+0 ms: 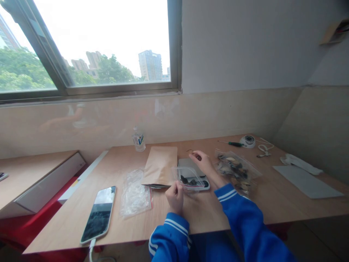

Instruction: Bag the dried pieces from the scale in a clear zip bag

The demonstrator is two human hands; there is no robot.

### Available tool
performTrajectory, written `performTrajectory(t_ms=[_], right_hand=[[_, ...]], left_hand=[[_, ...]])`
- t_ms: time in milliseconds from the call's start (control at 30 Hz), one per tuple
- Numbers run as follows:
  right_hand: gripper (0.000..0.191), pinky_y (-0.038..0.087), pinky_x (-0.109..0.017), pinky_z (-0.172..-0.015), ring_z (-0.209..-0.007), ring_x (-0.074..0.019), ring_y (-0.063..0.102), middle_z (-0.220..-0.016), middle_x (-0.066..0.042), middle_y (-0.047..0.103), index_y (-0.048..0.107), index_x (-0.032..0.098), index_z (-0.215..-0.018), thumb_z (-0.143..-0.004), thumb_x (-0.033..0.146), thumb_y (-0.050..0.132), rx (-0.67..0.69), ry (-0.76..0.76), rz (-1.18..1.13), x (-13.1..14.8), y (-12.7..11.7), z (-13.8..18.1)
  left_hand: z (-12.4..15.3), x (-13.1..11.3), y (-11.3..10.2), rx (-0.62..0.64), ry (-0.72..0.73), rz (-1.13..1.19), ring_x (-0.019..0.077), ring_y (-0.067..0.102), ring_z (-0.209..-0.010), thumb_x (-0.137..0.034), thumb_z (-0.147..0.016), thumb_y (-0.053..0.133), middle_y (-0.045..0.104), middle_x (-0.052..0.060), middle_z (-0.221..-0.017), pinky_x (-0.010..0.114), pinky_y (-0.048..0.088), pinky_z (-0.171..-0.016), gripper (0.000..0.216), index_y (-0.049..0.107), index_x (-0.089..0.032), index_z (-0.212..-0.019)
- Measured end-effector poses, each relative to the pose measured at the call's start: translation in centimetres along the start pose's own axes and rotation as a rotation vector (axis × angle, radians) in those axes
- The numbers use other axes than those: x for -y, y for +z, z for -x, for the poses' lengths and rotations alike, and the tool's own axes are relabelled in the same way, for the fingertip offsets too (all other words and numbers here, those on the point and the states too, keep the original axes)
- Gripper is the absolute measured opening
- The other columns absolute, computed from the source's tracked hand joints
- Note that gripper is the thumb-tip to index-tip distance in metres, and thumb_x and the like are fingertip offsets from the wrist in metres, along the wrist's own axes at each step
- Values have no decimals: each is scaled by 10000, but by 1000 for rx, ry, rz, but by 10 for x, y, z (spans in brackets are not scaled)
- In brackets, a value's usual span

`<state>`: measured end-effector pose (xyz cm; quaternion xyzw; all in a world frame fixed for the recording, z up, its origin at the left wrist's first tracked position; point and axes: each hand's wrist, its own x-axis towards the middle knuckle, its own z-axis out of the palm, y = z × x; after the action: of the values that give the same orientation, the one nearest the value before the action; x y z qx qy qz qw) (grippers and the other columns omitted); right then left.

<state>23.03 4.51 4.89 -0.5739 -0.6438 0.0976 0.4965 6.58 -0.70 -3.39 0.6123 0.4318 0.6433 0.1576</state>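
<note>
My left hand (175,198) pinches the edge of a small clear zip bag (194,171) with several dark pieces (188,181) inside. The bag lies over a flat kitchen scale (206,185), partly covering it. Above the scale's far side, my right hand (202,162) has its fingers closed on a small, thin brown piece (190,150), too small to identify. To the right of that hand lies a larger clear zip bag (234,168) of brown, tan and black dried pieces. A brown paper pouch (160,165) sits left of the scale.
Empty clear bags (136,194) and a phone (99,213) with a white cable lie on the left. A plastic bottle (139,140) stands near the wall. Toward the right are a screwdriver (235,144), a dome camera (248,141), a white sheet (308,183) and a white cloth (301,164).
</note>
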Motion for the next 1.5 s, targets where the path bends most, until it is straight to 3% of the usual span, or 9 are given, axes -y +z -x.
performTrajectory(t_ms=[100, 267, 567, 700, 900, 1033, 1167, 1400, 1500], right_hand=[[359, 430, -269, -646, -687, -155, 562, -807, -48, 650, 653, 169, -882, -810, 500, 534, 9, -22, -43, 33, -23, 4], [322, 417, -250, -628, -679, -141, 567, -779, -9, 652, 678, 226, -978, -791, 472, 584, 351, -113, -12, 66, -37, 17], [312, 416, -236, -639, -707, -130, 565, -783, -10, 653, 667, 190, -866, -815, 478, 559, 141, -91, -206, 88, -28, 2], [338, 435, -287, -765, -826, -158, 572, -877, -33, 651, 653, 210, -924, -862, 495, 482, 249, -135, -146, 93, -21, 4], [377, 359, -406, -986, -1107, -210, 496, -1152, -73, 570, 584, 243, -1101, -874, 505, 436, 252, -59, -59, 58, -23, 40], [747, 407, -390, -982, -1188, -234, 481, -1334, -103, 472, 408, 232, -1325, -687, 500, 686, 365, 152, -219, 20, -21, 77], [493, 447, -381, -947, -1090, -229, 575, -1183, -81, 620, 583, 211, -1171, -764, 489, 610, 409, 235, -372, 10, -18, 94], [465, 505, -396, -859, -917, -251, 656, -947, -99, 713, 669, 177, -969, -807, 580, 503, 110, 308, -569, -2, -17, 93], [471, 508, -402, -849, -907, -250, 661, -940, -102, 714, 645, 173, -1009, -802, 575, 515, -24, 380, -654, -21, -12, 104]], left_hand=[[1, 0, -1, 10, -15, 8, 61, 354, -420, -272, -877, 426, 371, -53, -445, 183, 310, -459, 391, 430, -167, -500], [0, -3, -2, 3, -51, 6, 68, 374, -428, -289, -882, 414, 403, -44, -448, 189, 326, -476, 397, 447, -168, -506], [0, -4, -2, 20, -68, 19, 72, 383, -435, -299, -888, 401, 403, -42, -452, 192, 333, -478, 403, 442, -172, -508], [-1, -5, -2, 9, -54, 0, 69, 381, -425, -297, -885, 403, 406, -43, -444, 189, 333, -469, 405, 440, -173, -501], [-1, -5, -2, 11, -33, 18, 66, 399, -425, -275, -886, 406, 423, -42, -446, 182, 343, -473, 395, 450, -169, -508], [0, -3, -2, 7, -50, 26, 67, 390, -415, -290, -884, 416, 409, -44, -437, 188, 333, -459, 402, 438, -172, -500], [3, -5, -3, 78, -58, 82, 80, 411, -426, -282, -911, 339, 440, -33, -458, 200, 350, -474, 414, 477, -176, -535], [-10, -9, -5, -230, -174, -103, 171, 547, -815, -308, -891, 373, 586, 58, -863, 290, 430, -752, 229, 554, -174, -847], [-15, -6, -3, -105, -285, -30, 183, 570, -881, -350, -901, 357, 606, 71, -949, 307, 443, -789, 271, 557, -170, -937]])
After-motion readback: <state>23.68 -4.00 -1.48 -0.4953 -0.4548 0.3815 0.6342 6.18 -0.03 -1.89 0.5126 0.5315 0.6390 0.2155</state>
